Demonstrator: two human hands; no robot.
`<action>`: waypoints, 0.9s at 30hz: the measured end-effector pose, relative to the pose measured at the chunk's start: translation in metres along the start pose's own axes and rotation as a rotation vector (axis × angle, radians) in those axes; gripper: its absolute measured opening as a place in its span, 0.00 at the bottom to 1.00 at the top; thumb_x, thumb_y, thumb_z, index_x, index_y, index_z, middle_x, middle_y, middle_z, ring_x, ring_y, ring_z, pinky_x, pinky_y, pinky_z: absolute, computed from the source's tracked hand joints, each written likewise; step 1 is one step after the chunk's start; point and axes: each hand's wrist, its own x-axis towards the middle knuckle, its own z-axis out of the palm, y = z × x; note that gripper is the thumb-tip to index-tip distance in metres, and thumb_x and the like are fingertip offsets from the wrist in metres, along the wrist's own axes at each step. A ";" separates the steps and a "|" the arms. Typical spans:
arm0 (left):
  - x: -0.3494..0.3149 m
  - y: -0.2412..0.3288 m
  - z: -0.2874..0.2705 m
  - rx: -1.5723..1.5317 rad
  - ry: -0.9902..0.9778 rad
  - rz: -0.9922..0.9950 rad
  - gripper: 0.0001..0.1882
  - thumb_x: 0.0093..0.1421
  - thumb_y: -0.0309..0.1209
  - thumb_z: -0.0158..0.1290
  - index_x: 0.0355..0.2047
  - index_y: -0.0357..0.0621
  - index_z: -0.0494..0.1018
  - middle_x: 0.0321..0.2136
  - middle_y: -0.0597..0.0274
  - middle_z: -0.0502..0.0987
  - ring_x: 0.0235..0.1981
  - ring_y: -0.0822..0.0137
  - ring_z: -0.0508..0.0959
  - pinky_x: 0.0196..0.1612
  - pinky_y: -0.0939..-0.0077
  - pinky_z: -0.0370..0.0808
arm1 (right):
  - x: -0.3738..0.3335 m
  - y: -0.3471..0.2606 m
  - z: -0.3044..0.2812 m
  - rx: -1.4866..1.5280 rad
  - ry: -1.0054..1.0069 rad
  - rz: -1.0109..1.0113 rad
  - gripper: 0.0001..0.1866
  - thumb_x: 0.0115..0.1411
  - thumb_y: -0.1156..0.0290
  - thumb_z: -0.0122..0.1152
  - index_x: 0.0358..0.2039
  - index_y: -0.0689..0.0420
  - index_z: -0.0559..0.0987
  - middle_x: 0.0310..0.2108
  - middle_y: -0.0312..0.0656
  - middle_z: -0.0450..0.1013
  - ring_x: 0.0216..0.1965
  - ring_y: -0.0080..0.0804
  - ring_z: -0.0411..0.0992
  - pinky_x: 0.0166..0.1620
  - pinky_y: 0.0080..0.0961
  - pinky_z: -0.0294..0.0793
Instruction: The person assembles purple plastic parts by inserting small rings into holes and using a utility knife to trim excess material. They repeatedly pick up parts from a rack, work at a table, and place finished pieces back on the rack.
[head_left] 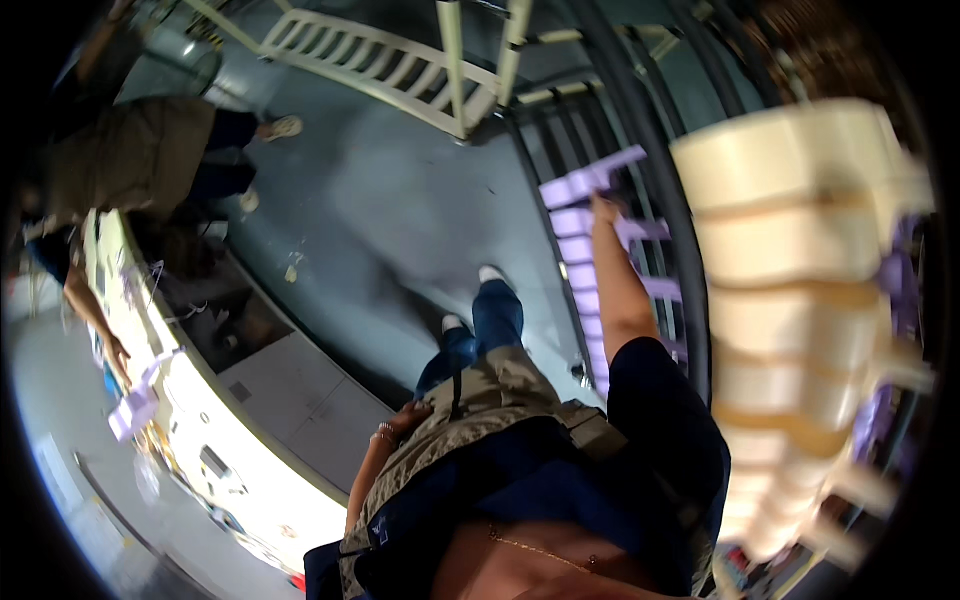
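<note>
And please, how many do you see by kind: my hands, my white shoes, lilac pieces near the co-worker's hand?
Your hands: 2 (left hand, right hand)
Your white shoes: 2
Lilac piece near the co-worker's hand: 1
Total: 5

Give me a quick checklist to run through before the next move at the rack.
1. Right hand at the top purple part on the rack: ok.
2. Firm grip on that part: cannot tell, the fingers are too dark and small.
3. Both hands at the part: not ok, the left hand is at the apron.
4. Co-worker's hand away from the rack: ok, it is by the bench on the left, near another purple part.
5. Cream parts on the right seated securely: cannot tell, they are blurred.
</note>
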 end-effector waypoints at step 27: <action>-0.029 0.133 -0.023 0.312 0.874 0.701 0.47 0.45 0.46 0.59 0.59 0.41 0.48 0.59 0.44 0.50 0.61 0.47 0.47 0.61 0.58 0.48 | -0.241 -0.228 0.009 0.590 -0.930 -0.654 0.10 0.46 0.81 0.54 0.31 0.59 0.69 0.30 0.39 0.68 0.33 0.29 0.66 0.42 0.24 0.66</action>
